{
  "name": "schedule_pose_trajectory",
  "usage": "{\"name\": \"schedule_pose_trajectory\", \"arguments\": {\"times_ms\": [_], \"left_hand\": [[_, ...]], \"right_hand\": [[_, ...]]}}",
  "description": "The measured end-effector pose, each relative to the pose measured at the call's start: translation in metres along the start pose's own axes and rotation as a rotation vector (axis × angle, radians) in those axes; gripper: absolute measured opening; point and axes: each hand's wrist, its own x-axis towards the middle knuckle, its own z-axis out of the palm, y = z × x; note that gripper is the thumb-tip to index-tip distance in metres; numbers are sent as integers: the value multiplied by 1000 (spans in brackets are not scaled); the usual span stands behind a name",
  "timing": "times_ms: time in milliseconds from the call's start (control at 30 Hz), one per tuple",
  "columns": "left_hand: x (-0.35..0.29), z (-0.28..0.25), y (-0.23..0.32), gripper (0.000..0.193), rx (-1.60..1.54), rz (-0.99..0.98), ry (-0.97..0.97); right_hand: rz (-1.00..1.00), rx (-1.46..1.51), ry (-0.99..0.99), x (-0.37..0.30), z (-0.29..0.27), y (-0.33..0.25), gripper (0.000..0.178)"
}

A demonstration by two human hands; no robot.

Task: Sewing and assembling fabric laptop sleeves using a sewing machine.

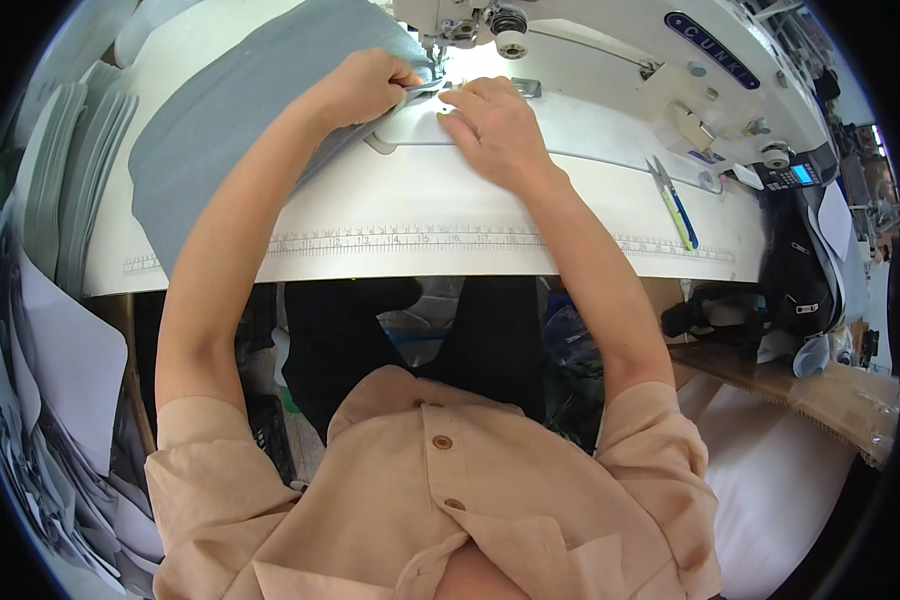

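Observation:
A large piece of grey fabric lies across the left of the white sewing machine table, its right edge reaching the needle area. My left hand is closed on that edge, pinching it between thumb and fingers just left of the presser foot. To the right of the foot, my right hand rests on the machine bed with fingers bent and apart. Its index finger and thumb point toward the fabric edge, and I see nothing held between them. The sewing machine has its lamp lit over the needle.
Thread snips with green and blue handles lie on the table's right. A printed ruler strip runs along the front edge. Stacked grey fabric pieces stand at the left. A control panel and black bag are at the right.

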Motion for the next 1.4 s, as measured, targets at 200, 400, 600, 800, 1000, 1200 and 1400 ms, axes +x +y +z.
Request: {"name": "schedule_pose_trajectory", "arguments": {"times_ms": [200,400,600,800,1000,1200,1400], "left_hand": [[0,0,2,26,-30,-47,-1],[-12,5,7,27,418,244,0],[-22,16,-18,25,360,313,103],[-30,26,-10,24,422,194,140],[-29,31,-3,23,414,106,192],[-29,36,0,24,434,79,220],[-25,42,-1,23,456,48,259]], "right_hand": [[19,-67,-19,2,0,-5,21],[26,-111,-88,0,-2,-5,22],[38,-94,-32,0,-1,-1,21],[57,-100,-35,-1,0,-5,24],[122,-111,-90,1,-3,-7,27],[134,-94,-96,1,-5,-4,28],[95,-93,-49,1,-2,-2,25]]}}
